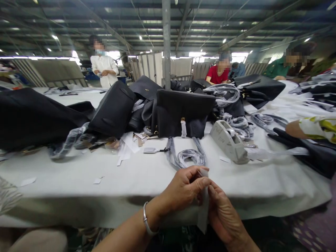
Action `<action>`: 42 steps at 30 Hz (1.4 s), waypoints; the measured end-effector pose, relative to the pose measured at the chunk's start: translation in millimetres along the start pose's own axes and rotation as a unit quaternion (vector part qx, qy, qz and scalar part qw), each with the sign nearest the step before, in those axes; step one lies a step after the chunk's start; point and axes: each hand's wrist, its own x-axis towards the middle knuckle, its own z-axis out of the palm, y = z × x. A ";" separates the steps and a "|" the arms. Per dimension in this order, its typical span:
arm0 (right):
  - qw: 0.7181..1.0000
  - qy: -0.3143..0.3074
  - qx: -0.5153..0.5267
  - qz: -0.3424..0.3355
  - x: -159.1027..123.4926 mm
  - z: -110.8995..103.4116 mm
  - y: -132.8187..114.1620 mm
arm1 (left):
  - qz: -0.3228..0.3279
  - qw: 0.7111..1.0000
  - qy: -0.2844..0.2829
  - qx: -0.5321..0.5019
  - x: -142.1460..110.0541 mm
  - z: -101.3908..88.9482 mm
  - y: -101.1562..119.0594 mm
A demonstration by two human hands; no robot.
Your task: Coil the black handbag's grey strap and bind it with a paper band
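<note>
Both my hands meet just past the front edge of the table, pinching a pale strip point(203, 213) that hangs down between them. My left hand point(181, 187), with a silver bangle on the wrist, grips its upper end between thumb and fingers. Fingers of my right hand point(223, 213) close on it from the other side. Whether the strip is paper or plastic I cannot tell. Just beyond stands a black handbag point(181, 112), its handles wrapped in clear plastic. A coiled wrapped strap point(191, 158) lies in front of it, beside a small white-covered tag point(150, 150).
A grey tape dispenser point(228, 141) sits right of the bag. More black bags point(112, 108) crowd the left, with paper scraps point(128, 145) around them. At right, a co-worker's arm point(312, 128) reaches over black material. Several people work behind the white-covered table point(78, 182).
</note>
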 end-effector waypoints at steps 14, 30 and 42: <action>0.994 0.068 -0.067 0.043 34.1 29.7 25.3 | -0.017 0.998 0.026 0.060 -13.4 -58.1 -3.6; 0.979 0.124 -0.156 0.029 50.8 25.0 8.3 | -0.093 0.758 0.153 0.627 46.6 -281.0 118.8; 0.981 0.073 -0.181 0.011 44.1 24.5 6.6 | 0.197 0.738 0.094 0.639 52.1 -154.0 55.0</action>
